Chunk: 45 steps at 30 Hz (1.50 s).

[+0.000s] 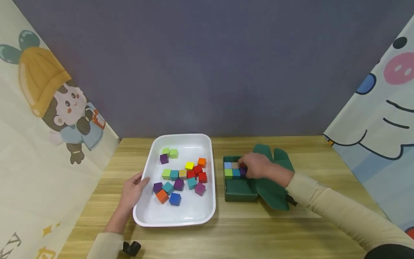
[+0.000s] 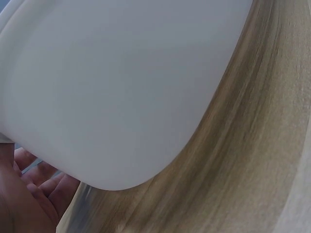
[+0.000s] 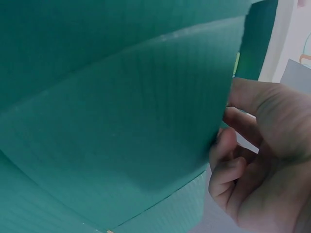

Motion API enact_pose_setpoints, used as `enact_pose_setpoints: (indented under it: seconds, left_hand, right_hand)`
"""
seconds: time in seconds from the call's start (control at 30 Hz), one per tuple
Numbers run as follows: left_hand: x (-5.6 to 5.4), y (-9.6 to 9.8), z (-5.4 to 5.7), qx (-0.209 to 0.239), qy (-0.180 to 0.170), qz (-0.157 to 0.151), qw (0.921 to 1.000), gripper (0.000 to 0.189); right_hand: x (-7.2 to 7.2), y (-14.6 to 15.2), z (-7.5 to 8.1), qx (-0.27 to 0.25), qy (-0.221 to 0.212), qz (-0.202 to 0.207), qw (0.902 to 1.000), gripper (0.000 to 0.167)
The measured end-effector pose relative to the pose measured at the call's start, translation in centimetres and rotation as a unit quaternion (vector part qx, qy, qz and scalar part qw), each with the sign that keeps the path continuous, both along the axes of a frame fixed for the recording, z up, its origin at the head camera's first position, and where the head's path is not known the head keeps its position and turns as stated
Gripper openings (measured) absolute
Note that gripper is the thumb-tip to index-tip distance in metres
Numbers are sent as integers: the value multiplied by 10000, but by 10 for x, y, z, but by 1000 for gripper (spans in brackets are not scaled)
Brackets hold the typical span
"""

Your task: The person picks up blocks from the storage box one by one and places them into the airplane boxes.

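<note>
My left hand (image 1: 132,190) grips the left rim of a white tray (image 1: 174,220), thumb over the edge. Its fingers (image 2: 60,191) show beside the tray's wall in the left wrist view. Loose coloured cubes lie in the tray, among them a blue cube (image 1: 175,199) and a yellow cube (image 1: 189,165). My right hand (image 1: 257,165) reaches into a green box (image 1: 240,196), its fingertips pinching a dark red cube (image 1: 243,165), mostly hidden. Beside them, cubes sit in rows, including a light blue cube (image 1: 228,165) and a lime cube (image 1: 228,174). The box screens the fingertips in the right wrist view.
The box's green lid flaps (image 1: 271,192) spread to the right, under my right forearm. Tray and box stand side by side on a wooden table (image 1: 258,233). A grey panel (image 1: 220,72) rises behind, with printed cloths at both sides.
</note>
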<state>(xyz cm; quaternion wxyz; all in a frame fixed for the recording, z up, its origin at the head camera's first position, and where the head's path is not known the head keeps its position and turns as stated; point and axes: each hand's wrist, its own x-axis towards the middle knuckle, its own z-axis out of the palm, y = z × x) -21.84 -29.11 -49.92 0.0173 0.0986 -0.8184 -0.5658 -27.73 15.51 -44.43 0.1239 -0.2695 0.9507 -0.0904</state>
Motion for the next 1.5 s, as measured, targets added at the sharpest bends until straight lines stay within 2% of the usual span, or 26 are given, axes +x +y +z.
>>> enact_pose_setpoints:
  seconds: [0.6, 0.83, 1.17, 1.23, 1.3, 1.4, 1.5]
  left_hand:
    - [0, 0, -2, 13, -20, 76, 10000, 48]
    - [-1, 1, -2, -40, -28, 107, 9999, 47]
    - [1, 1, -2, -102, -25, 124, 9999, 47]
    - [1, 0, -2, -109, -11, 119, 9999, 47]
    - [0, 0, -2, -127, 11, 121, 9998, 47]
    - [-1, 0, -3, -163, 51, 131, 9998, 46]
    - [-1, 1, -4, -134, 47, 121, 9998, 46]
  right_hand:
    - [0, -1, -15, 146, 275, -13, 9995, 28]
    - [-2, 1, -15, 170, 285, -54, 9994, 17]
    - [-1, 0, -12, 188, 360, 44, 9992, 18]
    - [1, -2, -6, 178, 396, 120, 9990, 17]
    - [3, -9, 7, 122, 447, 237, 9986, 17]
    - [4, -30, 36, 55, 642, 460, 9969, 20]
    - [4, -61, 64, 230, 827, 532, 9949, 24]
